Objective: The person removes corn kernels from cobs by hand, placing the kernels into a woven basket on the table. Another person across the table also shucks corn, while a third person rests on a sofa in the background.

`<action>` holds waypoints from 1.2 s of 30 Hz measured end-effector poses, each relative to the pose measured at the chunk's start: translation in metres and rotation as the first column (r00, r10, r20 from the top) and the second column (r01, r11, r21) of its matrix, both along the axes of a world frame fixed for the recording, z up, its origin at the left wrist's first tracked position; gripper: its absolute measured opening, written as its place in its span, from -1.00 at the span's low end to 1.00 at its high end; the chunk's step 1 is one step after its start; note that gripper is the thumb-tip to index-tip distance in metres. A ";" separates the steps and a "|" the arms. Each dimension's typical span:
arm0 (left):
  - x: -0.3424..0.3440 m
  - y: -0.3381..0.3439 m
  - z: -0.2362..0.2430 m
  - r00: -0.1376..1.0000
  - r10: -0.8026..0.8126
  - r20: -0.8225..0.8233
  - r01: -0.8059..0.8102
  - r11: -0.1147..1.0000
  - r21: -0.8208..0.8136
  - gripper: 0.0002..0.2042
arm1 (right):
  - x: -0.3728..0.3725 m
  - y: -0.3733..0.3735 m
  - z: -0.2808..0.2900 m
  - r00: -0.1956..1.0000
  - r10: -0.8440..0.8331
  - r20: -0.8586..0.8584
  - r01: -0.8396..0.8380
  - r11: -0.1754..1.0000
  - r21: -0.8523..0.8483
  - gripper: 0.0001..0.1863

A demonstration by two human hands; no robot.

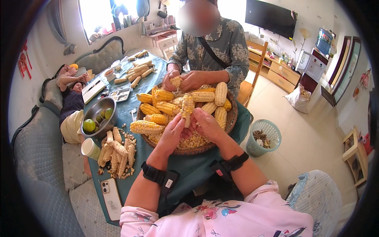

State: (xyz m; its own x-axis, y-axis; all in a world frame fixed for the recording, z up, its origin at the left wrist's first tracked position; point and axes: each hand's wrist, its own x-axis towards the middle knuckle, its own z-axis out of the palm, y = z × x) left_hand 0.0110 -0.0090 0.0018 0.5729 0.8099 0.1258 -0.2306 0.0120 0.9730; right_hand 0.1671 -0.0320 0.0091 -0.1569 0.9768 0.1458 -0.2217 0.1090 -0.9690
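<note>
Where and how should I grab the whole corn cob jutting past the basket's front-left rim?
Probably take the cob by its outer, left end, bringing the left hand in from the left and above. It lies on its side, and that end juts past the basket rim, clear of neighbouring cobs, likely leaving wrapping room.

A partly stripped yellow corn cob [188,107] stands nearly upright over the middle of the basket [234,121]; loose yellow kernels [194,142] lie heaped toward its near edge.

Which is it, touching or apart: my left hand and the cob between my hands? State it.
Touching: the head view shows your left hand gripping the cob near its lower end.
</note>
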 end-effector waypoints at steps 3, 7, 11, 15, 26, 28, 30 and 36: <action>0.002 -0.001 0.003 0.999 -0.004 -0.034 0.004 1.000 0.002 -0.74 | -0.002 0.004 -0.003 0.999 -0.025 0.029 0.025 1.000 -0.002 -0.78; 0.000 -0.001 0.001 0.999 -0.005 -0.044 0.006 1.000 0.017 -0.73 | -0.001 0.007 -0.008 0.999 0.038 -0.008 -0.038 0.999 0.014 -0.82; 0.001 -0.002 0.003 1.000 0.000 -0.029 0.000 1.000 0.005 -0.72 | 0.002 0.010 -0.014 0.995 0.093 -0.048 -0.092 0.995 0.025 -0.85; 0.001 -0.003 0.006 1.000 0.010 0.001 -0.010 0.999 -0.041 -0.71 | -0.002 0.008 -0.012 0.999 0.015 0.042 -0.018 0.997 0.077 -0.90; 0.007 -0.004 0.000 0.977 0.147 -0.154 -0.118 0.975 0.186 -0.69 | -0.005 0.005 -0.005 0.988 -0.062 0.139 0.047 0.993 0.110 -0.78; 0.009 -0.006 0.002 0.963 0.186 -0.197 -0.123 0.948 0.294 -0.68 | -0.006 0.005 -0.007 0.989 -0.070 0.129 0.052 0.989 0.138 -0.79; 0.009 -0.004 -0.001 0.976 0.149 -0.157 -0.111 0.968 0.223 -0.69 | -0.004 0.007 -0.011 0.987 -0.070 0.144 0.048 0.987 0.154 -0.80; 0.006 -0.005 0.002 0.984 0.140 -0.106 -0.122 0.978 0.167 -0.75 | 0.000 0.006 -0.009 0.996 0.014 0.089 -0.017 0.999 0.033 -0.81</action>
